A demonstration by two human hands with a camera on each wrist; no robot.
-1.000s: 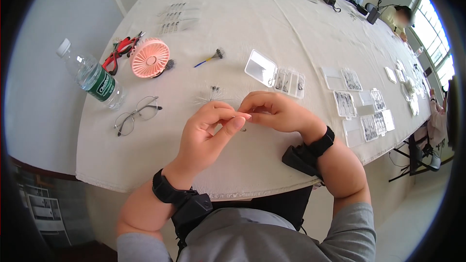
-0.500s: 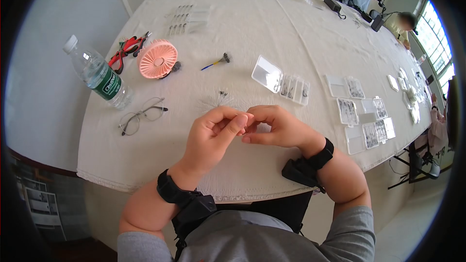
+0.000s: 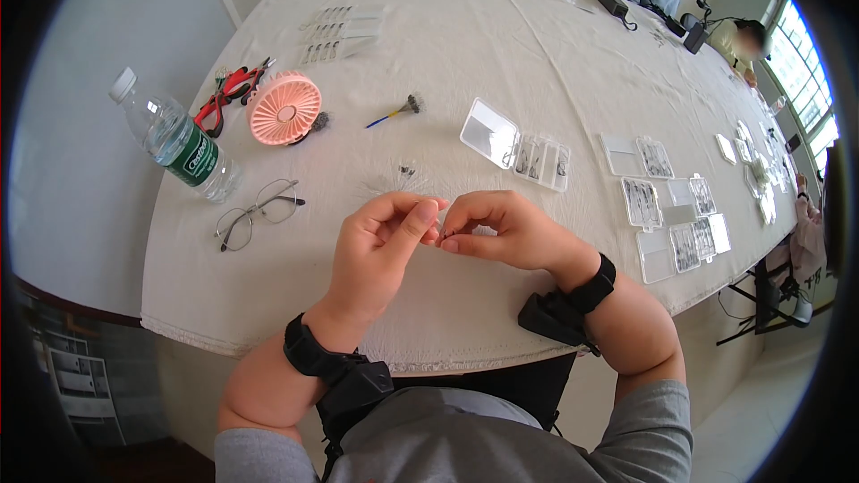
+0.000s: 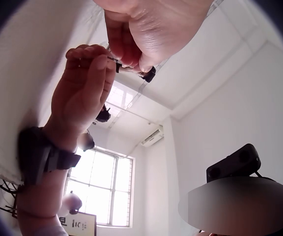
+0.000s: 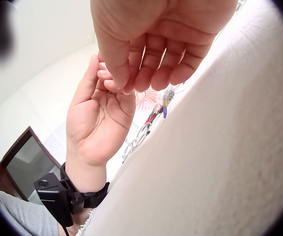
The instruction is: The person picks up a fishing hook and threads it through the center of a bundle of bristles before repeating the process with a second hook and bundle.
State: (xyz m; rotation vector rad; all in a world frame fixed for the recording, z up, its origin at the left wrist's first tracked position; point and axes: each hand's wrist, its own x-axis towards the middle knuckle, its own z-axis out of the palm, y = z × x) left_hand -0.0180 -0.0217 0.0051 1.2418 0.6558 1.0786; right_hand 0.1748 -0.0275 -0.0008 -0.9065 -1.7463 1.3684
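Note:
Both hands meet fingertip to fingertip above the near part of the table. The left hand [image 3: 374, 249] has thumb and forefinger pinched together, and the right hand [image 3: 514, 233] pinches beside it. A small dark thin piece [image 4: 113, 59] shows between the two hands' fingertips in the left wrist view; its ends are hidden by the fingers. Just behind the hands lies a loose spread of fine wires with dark tips [image 3: 407, 171]. Behind the right hand stands an open clear compartment box [image 3: 541, 162] with small dark items inside.
At the left are a water bottle [image 3: 192, 156], eyeglasses [image 3: 259, 212], a pink fan [image 3: 284, 108] and red pliers [image 3: 215, 114]. A blue-yellow brush [image 3: 390, 114] lies mid-table, small packets [image 3: 358, 27] farther back, more clear boxes [image 3: 641, 203] at the right. People sit across the table.
The hands parted slightly and closed up again, the left thumb now a little farther left. The right thumb has come back against its fingers. The whole head view has shifted slightly.

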